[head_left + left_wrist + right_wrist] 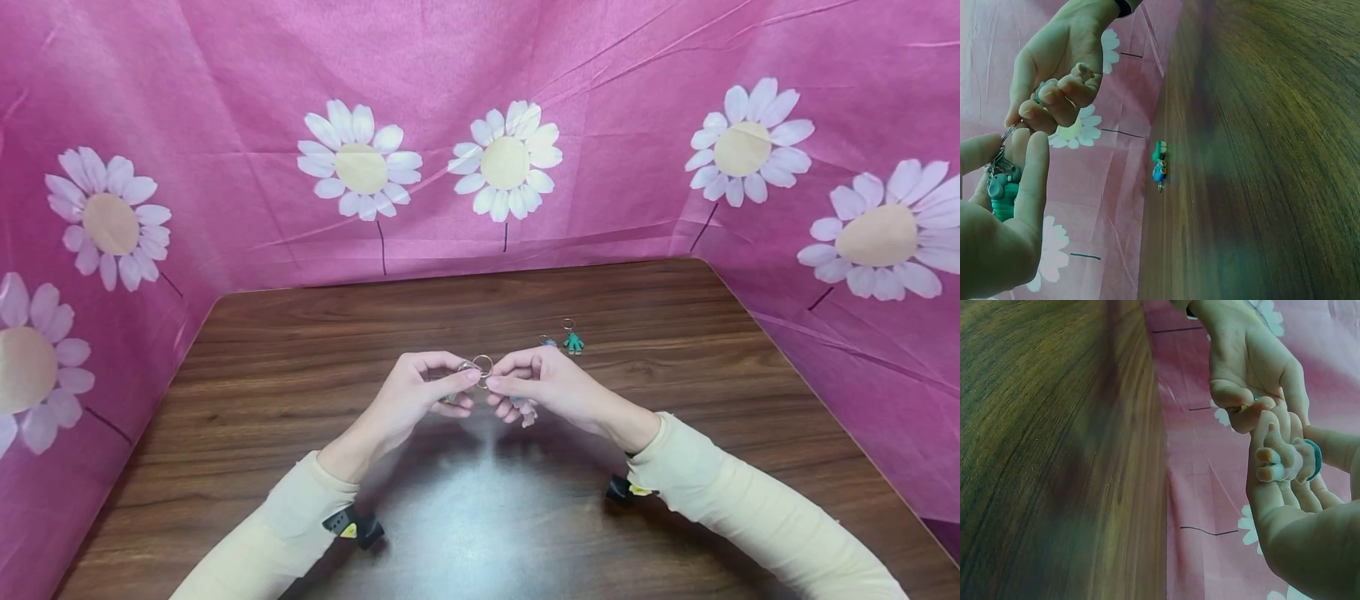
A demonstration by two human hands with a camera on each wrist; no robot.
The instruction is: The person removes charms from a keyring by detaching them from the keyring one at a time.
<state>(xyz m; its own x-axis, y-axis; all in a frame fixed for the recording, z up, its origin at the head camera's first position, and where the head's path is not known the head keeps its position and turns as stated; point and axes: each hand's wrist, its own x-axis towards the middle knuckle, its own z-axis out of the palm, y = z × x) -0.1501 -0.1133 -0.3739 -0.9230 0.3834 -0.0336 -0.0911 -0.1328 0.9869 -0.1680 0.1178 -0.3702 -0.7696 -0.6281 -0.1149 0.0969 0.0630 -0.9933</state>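
Both hands meet above the table, their fingertips at a metal key ring point(482, 357). My left hand point(408, 396) pinches at the ring's left side between thumb and fingers. Below those fingers, a keychain with a green-bodied, grey-headed figurine point(1004, 197) hangs on a small chain. My right hand point(558, 387) pinches at the ring's right side. Against its curled fingers lies a pale figurine keychain point(1285, 456) with a teal part, its feet poking out below the hand in the head view.
On the wooden table point(315, 333), behind the right hand, lie a green figurine keychain point(573, 342) and a blue one point(549, 342), the latter partly hidden by that hand. A pink cloth point(247, 100) with white daisies stands around the table's back and sides.
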